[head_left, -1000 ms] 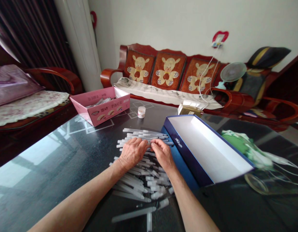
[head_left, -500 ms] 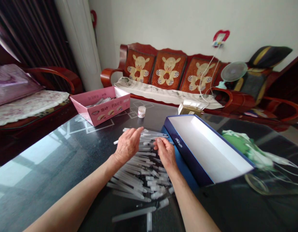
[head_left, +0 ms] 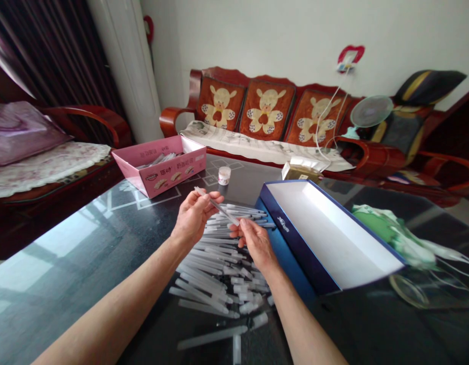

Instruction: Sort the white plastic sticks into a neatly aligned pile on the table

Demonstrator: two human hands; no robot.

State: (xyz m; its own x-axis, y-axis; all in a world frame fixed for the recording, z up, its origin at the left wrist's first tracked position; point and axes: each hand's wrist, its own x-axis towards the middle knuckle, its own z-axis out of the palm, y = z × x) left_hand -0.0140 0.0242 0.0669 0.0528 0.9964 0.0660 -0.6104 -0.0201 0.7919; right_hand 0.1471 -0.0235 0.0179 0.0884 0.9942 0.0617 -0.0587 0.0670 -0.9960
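Between my hands, above the table, a slim translucent white pen barrel (head_left: 224, 209) slants down to the right. My left hand (head_left: 191, 215) pinches its upper part between thumb and fingers. The fingertips of my right hand (head_left: 255, 242) close on its lower end, where a cap seems to sit, though the fingers partly hide it. Below lies a loose pile of similar pen barrels (head_left: 204, 274), most pointing left to right. Short frosted pen caps (head_left: 247, 296) are heaped along the pile's right side.
A pink box (head_left: 158, 177) holding more barrels stands at the far left, with a small white jar (head_left: 224, 176) beside it. To the right, an empty dark blue box (head_left: 333, 238) borders the pile. A green and white bag (head_left: 390, 233) lies beyond it.
My left hand has turned and now grips a pen barrel that was not visible in it before. My right hand has shifted slightly left, and its fingers meet the barrel's lower end.
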